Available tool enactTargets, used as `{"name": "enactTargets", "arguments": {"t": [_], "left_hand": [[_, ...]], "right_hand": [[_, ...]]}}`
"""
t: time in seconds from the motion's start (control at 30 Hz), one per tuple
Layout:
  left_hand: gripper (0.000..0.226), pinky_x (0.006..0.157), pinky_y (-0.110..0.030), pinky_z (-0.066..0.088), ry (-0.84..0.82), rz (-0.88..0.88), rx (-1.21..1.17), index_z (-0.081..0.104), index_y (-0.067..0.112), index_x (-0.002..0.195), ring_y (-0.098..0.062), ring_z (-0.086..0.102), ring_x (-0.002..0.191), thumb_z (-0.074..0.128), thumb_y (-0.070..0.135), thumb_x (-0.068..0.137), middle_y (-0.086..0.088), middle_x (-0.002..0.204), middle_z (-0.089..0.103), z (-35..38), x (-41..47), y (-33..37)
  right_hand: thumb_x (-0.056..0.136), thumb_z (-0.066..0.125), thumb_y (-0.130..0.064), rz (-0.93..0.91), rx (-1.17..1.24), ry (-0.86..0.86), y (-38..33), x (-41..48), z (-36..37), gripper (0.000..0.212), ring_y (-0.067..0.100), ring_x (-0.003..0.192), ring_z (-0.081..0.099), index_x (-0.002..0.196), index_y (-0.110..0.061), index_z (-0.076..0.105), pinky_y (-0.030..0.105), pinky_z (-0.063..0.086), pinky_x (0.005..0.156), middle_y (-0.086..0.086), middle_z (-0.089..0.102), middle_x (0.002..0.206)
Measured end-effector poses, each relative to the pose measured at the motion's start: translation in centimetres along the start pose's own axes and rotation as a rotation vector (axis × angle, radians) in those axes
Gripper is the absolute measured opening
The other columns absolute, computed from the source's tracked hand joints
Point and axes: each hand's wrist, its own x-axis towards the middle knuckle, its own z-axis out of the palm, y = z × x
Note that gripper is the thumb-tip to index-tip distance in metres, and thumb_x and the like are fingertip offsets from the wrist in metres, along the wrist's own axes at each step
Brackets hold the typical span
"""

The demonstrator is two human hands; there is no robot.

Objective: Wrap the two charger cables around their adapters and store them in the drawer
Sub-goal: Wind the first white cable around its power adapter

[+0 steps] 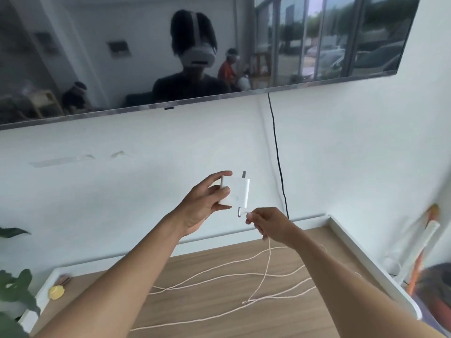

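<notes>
My left hand (205, 203) holds a white square charger adapter (238, 192) up in front of the wall, gripping its left edge; metal prongs stick up from its top right corner. My right hand (268, 223) pinches the white cable (268, 259) just below the adapter's lower corner, where the cable's plug (240, 212) meets it. The cable hangs from my right hand down to the wooden tabletop (207, 313) and lies there in several long loose loops. A second adapter and the drawer are not in view.
The table has a raised white rim (366, 259) on the right and the left. A small yellow object (56, 292) lies at the table's left rim beside plant leaves (17, 289). A wall-mounted TV (195, 57) hangs above, with a black cord (277, 152) running down.
</notes>
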Motion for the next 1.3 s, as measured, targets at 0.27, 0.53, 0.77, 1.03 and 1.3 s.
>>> {"name": "enactTargets", "arguments": {"t": [0.27,0.53,0.77,1.03,1.3], "left_hand": [[0.037,0.087,-0.029,0.053,-0.110,-0.110,0.152,0.056,0.026,0.130,-0.017,0.064,0.087,0.053,0.010,0.097,0.007,0.080,0.068,-0.3,-1.9,-2.3],[0.031,0.071,-0.013,0.051,-0.168,-0.174,0.612,0.054,0.023,0.126,-0.019,0.059,0.089,0.052,0.012,0.097,-0.017,0.115,0.063,0.2,-2.9,-2.5],[0.026,0.074,-0.037,0.054,-0.036,-0.176,0.854,0.053,0.036,0.115,-0.028,0.063,0.086,0.055,0.024,0.092,-0.008,0.099,0.068,-0.6,-2.3,-3.0],[0.025,0.064,-0.027,0.048,0.406,-0.052,0.583,0.056,0.032,0.112,-0.027,0.069,0.085,0.059,0.025,0.089,-0.007,0.102,0.069,0.9,-2.0,-2.4],[0.028,0.077,-0.039,0.060,0.523,-0.072,0.189,0.054,0.016,0.115,-0.030,0.068,0.084,0.062,0.014,0.089,-0.021,0.106,0.065,2.3,-1.4,-1.8]], "right_hand": [[0.083,0.068,-0.041,0.019,-0.443,-0.096,-2.9,0.2,-3.7,0.023,0.014,0.051,0.039,0.076,-0.019,0.071,0.025,0.032,0.051,-0.006,0.049,0.057],[0.088,0.065,-0.034,-0.038,-0.663,-0.135,-7.1,-0.2,-4.2,0.019,0.010,0.055,0.046,0.083,-0.016,0.069,0.023,0.035,0.052,-0.004,0.057,0.067],[0.091,0.058,-0.027,-0.101,-0.752,-0.126,-9.0,-1.2,-2.7,0.018,0.019,0.064,0.052,0.091,-0.015,0.071,0.028,0.040,0.057,0.002,0.062,0.076],[0.093,0.043,-0.016,-0.215,-0.656,0.028,-9.5,-3.6,-1.3,0.024,0.024,0.070,0.058,0.086,-0.012,0.067,0.029,0.045,0.059,0.000,0.064,0.077],[0.096,0.046,-0.020,-0.332,-0.433,0.197,-6.3,-6.0,1.2,0.020,0.011,0.045,0.039,0.084,-0.016,0.062,0.018,0.030,0.045,-0.006,0.048,0.056]]}}
